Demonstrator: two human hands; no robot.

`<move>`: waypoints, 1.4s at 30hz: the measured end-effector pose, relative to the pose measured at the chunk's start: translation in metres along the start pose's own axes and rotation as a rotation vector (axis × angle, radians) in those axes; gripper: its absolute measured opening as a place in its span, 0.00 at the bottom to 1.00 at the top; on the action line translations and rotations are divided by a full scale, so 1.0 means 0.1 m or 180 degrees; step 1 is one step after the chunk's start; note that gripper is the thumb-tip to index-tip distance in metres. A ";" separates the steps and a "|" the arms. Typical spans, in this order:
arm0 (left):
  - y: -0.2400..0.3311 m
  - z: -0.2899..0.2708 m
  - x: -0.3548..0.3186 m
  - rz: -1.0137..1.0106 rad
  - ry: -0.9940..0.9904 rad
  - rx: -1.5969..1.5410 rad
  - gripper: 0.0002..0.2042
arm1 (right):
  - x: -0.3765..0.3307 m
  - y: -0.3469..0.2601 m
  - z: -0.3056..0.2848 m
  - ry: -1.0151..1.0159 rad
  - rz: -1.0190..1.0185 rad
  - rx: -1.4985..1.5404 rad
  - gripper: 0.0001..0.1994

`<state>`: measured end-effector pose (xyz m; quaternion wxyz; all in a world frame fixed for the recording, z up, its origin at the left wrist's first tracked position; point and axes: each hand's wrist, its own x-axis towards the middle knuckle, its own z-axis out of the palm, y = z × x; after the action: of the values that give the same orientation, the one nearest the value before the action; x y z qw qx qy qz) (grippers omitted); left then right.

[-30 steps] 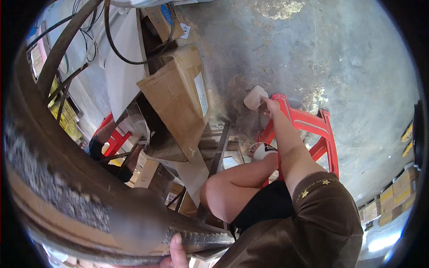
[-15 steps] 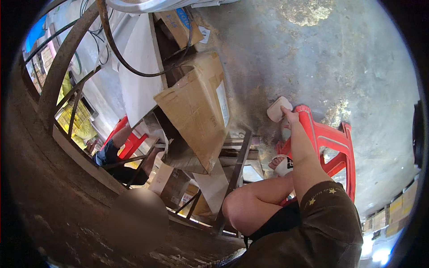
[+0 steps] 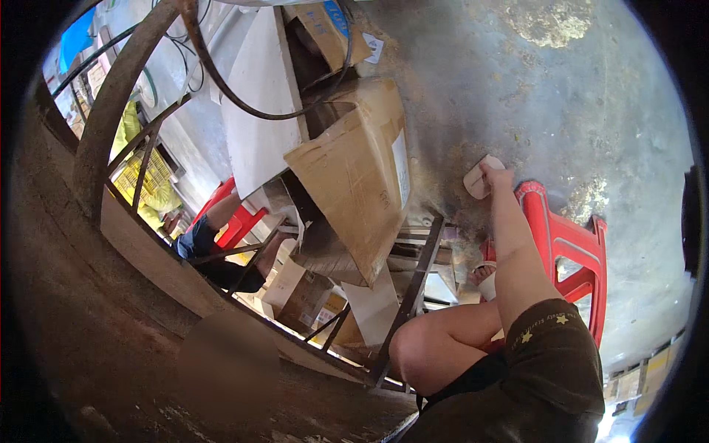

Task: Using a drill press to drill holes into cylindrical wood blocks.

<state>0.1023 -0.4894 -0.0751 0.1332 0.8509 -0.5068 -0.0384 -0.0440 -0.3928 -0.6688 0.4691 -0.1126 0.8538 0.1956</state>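
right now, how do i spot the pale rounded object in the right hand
Find the red plastic stool on the grey floor. Left of its upper end, the right hand grips the pale rounded object, smaller and paler than the stool.

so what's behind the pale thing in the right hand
Stained grey floor shows around the pale thing in the right hand. The patch it covers can't be seen, and whether it touches the floor can't be told.

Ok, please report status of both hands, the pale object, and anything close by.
Right hand gripping the pale object. Left hand out of view. Red stool close by, on the right.
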 end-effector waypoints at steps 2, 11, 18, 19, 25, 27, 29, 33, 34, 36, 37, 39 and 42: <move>-0.02 -0.01 -0.02 0.0041 0.0009 -0.0062 0.58 | -0.01 -0.03 -0.07 0.0016 -0.0200 0.0146 0.45; 0.08 -0.30 -0.34 0.0138 0.0379 -0.0465 0.58 | -1.01 -0.42 -1.04 -0.0832 -0.1094 0.1008 0.44; 0.73 -0.56 -0.09 0.0643 -0.0852 0.0673 0.51 | -2.00 -0.26 -2.43 -0.2884 -0.1378 0.2716 0.36; 0.71 -0.56 -0.07 0.0802 -0.0660 0.0692 0.48 | -2.22 -0.26 -2.68 -0.3569 -0.1623 0.3054 0.34; 0.77 -0.45 -0.02 0.0936 -0.0304 0.0656 0.47 | -2.97 -0.11 -3.83 -0.5448 -0.2876 0.3756 0.34; 0.82 -0.53 -0.04 0.0826 -0.0354 0.0685 0.44 | -3.31 -0.05 -4.10 -0.5679 -0.3180 0.3802 0.34; 0.72 -0.56 -0.16 0.0851 -0.0226 0.0384 0.39 | -3.67 0.09 -4.30 -0.5837 -0.3668 0.3447 0.34; 1.07 -1.00 -0.98 0.0187 -0.1292 -0.3812 0.52 | -3.98 0.59 -4.43 -0.5767 -0.4090 0.2959 0.39; 1.24 -1.18 -1.22 -0.0130 -0.1445 -0.4480 0.58 | -4.06 0.75 -4.49 -0.5773 -0.4112 0.2890 0.40; 1.39 -1.28 -1.55 -0.0113 -0.0886 -0.4373 0.55 | -4.35 1.05 -4.64 -0.5343 -0.4734 0.2726 0.43; 1.45 -1.38 -1.69 -0.0103 -0.0718 -0.4372 0.51 | -4.46 1.16 -4.64 -0.5390 -0.5024 0.2653 0.44; 1.49 -1.64 -1.92 -0.0408 -0.0780 -0.4732 0.48 | -4.77 1.27 -4.65 -0.5605 -0.5427 0.2396 0.45; 1.41 -1.92 -2.37 -0.0859 -0.0723 -0.5208 0.45 | -5.37 1.69 -4.48 -0.5714 -0.5905 0.2444 0.46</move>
<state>-0.0938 -0.3100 0.1304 0.6512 0.5300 -0.2232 -0.4953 -0.1595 -0.4334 0.0404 0.8218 -0.3409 -0.1362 -0.4357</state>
